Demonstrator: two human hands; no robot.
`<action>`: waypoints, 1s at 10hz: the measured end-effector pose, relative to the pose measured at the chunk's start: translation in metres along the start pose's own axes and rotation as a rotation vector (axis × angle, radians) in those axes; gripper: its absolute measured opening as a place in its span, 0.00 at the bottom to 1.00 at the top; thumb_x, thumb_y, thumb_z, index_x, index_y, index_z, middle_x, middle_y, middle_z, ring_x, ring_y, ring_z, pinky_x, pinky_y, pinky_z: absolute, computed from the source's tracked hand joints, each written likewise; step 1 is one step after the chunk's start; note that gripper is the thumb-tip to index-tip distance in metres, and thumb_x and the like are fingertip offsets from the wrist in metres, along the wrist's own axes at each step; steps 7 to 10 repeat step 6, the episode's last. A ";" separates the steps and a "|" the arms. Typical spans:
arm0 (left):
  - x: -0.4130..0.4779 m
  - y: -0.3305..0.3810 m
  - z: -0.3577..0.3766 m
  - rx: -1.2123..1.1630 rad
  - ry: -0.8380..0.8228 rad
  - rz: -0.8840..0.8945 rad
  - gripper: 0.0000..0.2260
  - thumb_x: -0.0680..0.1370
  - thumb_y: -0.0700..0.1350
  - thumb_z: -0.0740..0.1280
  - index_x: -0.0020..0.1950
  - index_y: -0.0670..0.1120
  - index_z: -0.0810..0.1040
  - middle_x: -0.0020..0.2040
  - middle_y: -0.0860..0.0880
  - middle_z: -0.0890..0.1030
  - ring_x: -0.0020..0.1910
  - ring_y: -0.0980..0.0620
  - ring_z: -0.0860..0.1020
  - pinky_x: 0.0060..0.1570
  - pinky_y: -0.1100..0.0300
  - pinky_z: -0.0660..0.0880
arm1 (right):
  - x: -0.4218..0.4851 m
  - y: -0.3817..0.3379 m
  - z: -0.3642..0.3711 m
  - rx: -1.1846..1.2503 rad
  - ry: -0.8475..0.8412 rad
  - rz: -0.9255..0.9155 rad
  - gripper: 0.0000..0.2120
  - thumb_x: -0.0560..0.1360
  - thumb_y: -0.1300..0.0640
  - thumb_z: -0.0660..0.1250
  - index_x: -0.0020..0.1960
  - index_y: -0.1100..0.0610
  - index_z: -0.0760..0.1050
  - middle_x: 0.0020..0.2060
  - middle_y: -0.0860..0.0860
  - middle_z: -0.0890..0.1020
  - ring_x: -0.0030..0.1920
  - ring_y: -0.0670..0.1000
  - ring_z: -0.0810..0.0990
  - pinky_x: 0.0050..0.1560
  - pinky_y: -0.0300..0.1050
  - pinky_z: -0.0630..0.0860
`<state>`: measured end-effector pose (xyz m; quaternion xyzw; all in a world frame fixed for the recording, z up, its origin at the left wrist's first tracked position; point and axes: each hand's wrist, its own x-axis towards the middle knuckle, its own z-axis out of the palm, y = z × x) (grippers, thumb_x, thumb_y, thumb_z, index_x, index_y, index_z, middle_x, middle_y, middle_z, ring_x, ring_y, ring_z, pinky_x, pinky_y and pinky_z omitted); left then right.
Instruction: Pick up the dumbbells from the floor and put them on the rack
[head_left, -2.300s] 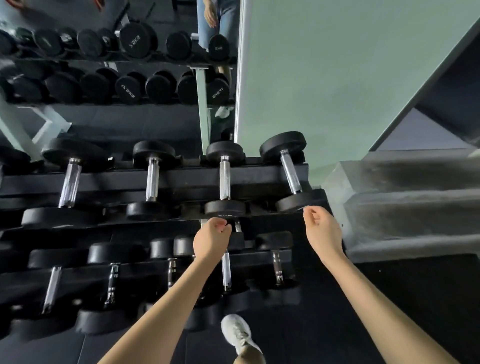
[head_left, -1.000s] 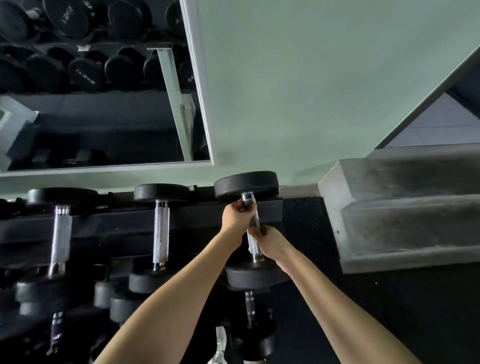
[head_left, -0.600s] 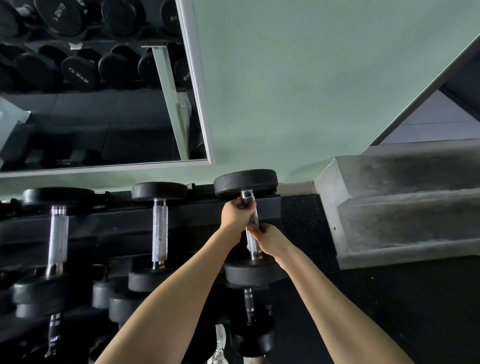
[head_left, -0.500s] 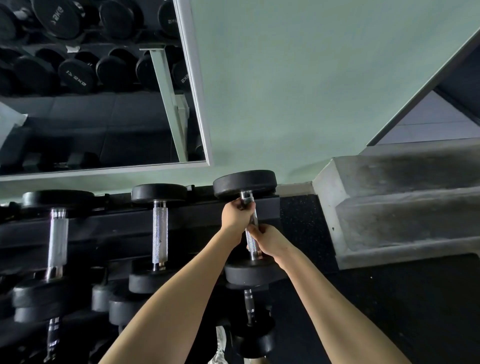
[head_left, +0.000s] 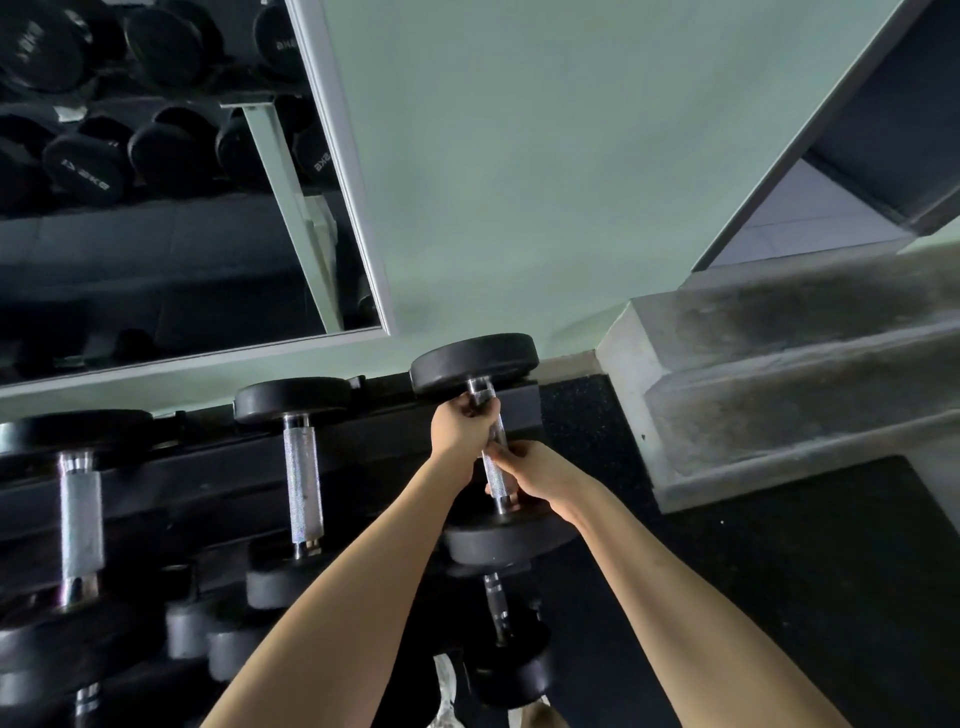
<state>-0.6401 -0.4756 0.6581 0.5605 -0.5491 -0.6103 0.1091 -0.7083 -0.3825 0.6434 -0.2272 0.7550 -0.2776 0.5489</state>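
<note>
A black dumbbell (head_left: 475, 364) with a knurled chrome handle lies at the right end of the black rack's (head_left: 197, 467) top tier, its far head toward the wall and its near head toward me. My left hand (head_left: 460, 428) grips the upper part of the handle. My right hand (head_left: 535, 475) grips the lower part, just above the near head. Two more dumbbells (head_left: 296, 467) rest on the same tier to the left. Another dumbbell (head_left: 498, 613) sits on the lower tier below my hands.
A mirror (head_left: 171, 171) on the pale green wall reflects another loaded rack. Grey concrete steps (head_left: 779, 395) rise to the right of the rack. Dark rubber floor (head_left: 779, 597) spreads on the right. My white shoe (head_left: 447, 696) shows at the bottom.
Since 2.3 s ago both hands have come onto the handle of the rightmost top-tier dumbbell. Over the last second hands and dumbbell have barely moved.
</note>
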 end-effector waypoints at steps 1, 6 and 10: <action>-0.003 -0.002 -0.001 0.069 0.018 0.022 0.11 0.75 0.48 0.68 0.50 0.42 0.82 0.45 0.44 0.83 0.46 0.45 0.81 0.53 0.46 0.79 | -0.005 -0.003 -0.001 -0.006 0.000 -0.006 0.26 0.78 0.42 0.59 0.61 0.63 0.76 0.52 0.57 0.83 0.51 0.54 0.80 0.54 0.45 0.73; -0.076 0.069 0.013 0.646 0.301 0.072 0.14 0.76 0.50 0.64 0.39 0.40 0.79 0.35 0.47 0.77 0.42 0.42 0.78 0.38 0.59 0.68 | -0.143 -0.009 -0.193 -0.185 0.315 -0.546 0.10 0.77 0.55 0.65 0.41 0.57 0.80 0.32 0.50 0.82 0.29 0.41 0.79 0.37 0.39 0.76; -0.076 0.069 0.013 0.646 0.301 0.072 0.14 0.76 0.50 0.64 0.39 0.40 0.79 0.35 0.47 0.77 0.42 0.42 0.78 0.38 0.59 0.68 | -0.143 -0.009 -0.193 -0.185 0.315 -0.546 0.10 0.77 0.55 0.65 0.41 0.57 0.80 0.32 0.50 0.82 0.29 0.41 0.79 0.37 0.39 0.76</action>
